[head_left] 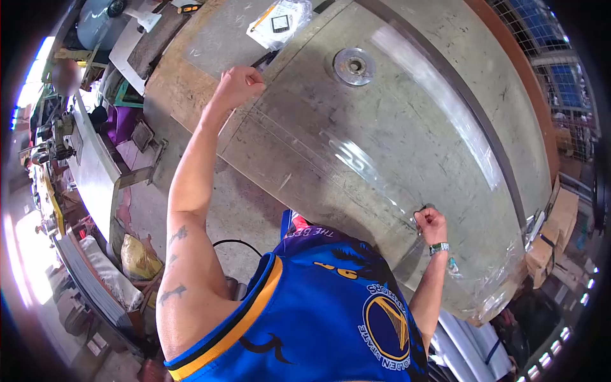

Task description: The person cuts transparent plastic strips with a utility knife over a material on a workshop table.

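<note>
My left hand (239, 88) is closed in a pinch above the near left edge of the metal worktable (299, 102). My right hand (433, 226), with a patterned band on its wrist, is pinched shut over the table's near right side. Between them runs a clear plastic strip (356, 159), glossy with glare and faint at its edges; its ends at my fingers are hard to make out. A roll of clear tape (354, 67) lies flat farther back on the table. Another clear strip (439, 89) lies along the far side.
A plastic-wrapped packet (280, 24) and a dark slim item sit beyond my left hand. A white-bladed scraper (147, 21) lies at the upper left. Cardboard boxes (560, 223) stand at the right. A bench (95, 165) and a bag (140, 258) are at the left.
</note>
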A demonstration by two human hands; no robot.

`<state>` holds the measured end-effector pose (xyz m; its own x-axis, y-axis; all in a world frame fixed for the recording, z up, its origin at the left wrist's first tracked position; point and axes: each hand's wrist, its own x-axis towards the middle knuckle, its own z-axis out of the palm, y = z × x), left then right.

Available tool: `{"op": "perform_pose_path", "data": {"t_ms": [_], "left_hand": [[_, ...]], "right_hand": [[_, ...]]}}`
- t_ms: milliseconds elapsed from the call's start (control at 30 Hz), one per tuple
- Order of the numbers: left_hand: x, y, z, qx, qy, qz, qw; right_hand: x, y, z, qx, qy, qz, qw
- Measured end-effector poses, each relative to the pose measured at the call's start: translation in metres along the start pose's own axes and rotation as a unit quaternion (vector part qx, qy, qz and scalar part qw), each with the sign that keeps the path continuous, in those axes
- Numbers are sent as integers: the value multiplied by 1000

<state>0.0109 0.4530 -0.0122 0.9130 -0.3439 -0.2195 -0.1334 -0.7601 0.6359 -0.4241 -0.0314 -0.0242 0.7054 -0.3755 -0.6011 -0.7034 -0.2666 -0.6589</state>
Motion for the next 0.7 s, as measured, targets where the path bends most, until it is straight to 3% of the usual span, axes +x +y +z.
{"op": "perform_pose_path", "data": {"t_ms": [233,533,700], "left_hand": [[-15,-9,39,-97,192,-22,976],[-26,3,49,-47,251,26,967],[-29,-4,56,36,301,125,945]], "right_hand": [[-2,-1,-5,2,-6,26,1000],[-2,-2,-9,0,-21,29,999],[-4,-2,-10,4,-20,28,999]]}}
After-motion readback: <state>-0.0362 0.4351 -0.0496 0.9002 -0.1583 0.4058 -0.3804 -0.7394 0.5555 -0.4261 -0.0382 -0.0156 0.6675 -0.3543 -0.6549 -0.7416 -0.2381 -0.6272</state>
